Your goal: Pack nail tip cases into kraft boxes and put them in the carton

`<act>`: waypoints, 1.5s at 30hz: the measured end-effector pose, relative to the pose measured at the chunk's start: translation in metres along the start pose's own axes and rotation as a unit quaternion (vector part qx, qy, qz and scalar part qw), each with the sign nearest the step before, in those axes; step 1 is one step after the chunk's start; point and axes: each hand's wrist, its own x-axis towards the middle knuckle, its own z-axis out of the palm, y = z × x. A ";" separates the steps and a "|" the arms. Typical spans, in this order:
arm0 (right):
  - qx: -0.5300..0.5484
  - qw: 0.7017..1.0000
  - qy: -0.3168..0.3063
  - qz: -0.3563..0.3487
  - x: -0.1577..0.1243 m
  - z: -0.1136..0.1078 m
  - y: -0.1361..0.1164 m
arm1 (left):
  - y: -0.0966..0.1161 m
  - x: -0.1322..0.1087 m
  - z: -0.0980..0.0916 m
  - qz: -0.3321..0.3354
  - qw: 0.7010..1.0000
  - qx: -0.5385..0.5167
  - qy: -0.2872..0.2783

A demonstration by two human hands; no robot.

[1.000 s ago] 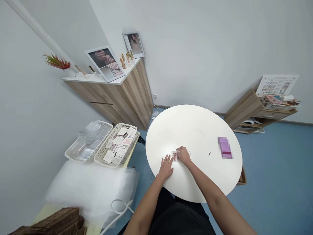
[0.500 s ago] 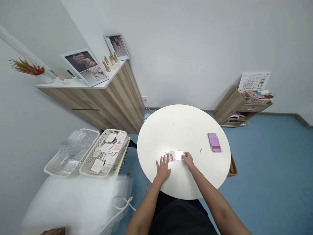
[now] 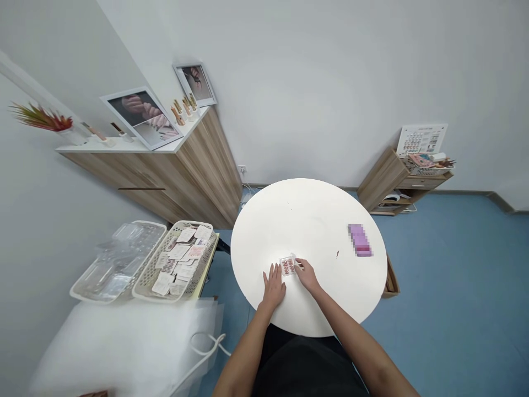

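A small clear plastic box (image 3: pixel 286 267) with several reddish false nails inside lies on the round white table (image 3: pixel 301 220). Its clear lid (image 3: pixel 293 257) is tilted up at the box's right side, partly hidden by fingers. My right hand (image 3: pixel 306 275) pinches the lid's edge between thumb and fingers. Stretched flat on the tabletop, my left hand (image 3: pixel 273 288) has its fingertips against the left side of the box.
A purple blurred-out item (image 3: pixel 360 241) and a tiny dark piece (image 3: pixel 337 254) lie on the table's right. At left stand a white basket of cards (image 3: pixel 176 259) and a basket of clear plastic boxes (image 3: pixel 119 264). Wooden cabinets (image 3: pixel 206 165) line the wall.
The lid lay open to the right of the box and now stands raised toward it. My right hand moved left with the lid; my left hand stayed beside the box.
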 end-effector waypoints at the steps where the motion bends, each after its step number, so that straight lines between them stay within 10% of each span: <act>1: -0.030 0.999 -0.015 -0.018 -0.003 0.005 -0.001 | -0.002 0.000 0.000 -0.002 1.000 -0.004 0.013; 16: -0.435 0.875 -0.157 -0.144 -0.041 0.043 0.004 | -0.036 0.011 0.026 0.162 0.965 0.157 0.137; 27: -0.370 0.882 -0.197 -0.216 -0.023 0.007 0.007 | -0.032 0.029 0.009 0.184 0.964 0.142 0.126; 33: -0.371 0.860 -0.226 -0.268 0.015 -0.028 0.001 | -0.018 0.058 -0.010 0.187 0.976 0.110 0.021; 45: -0.452 0.861 -0.150 -0.179 0.068 -0.012 -0.017 | 0.005 0.090 -0.026 0.067 0.994 0.085 0.008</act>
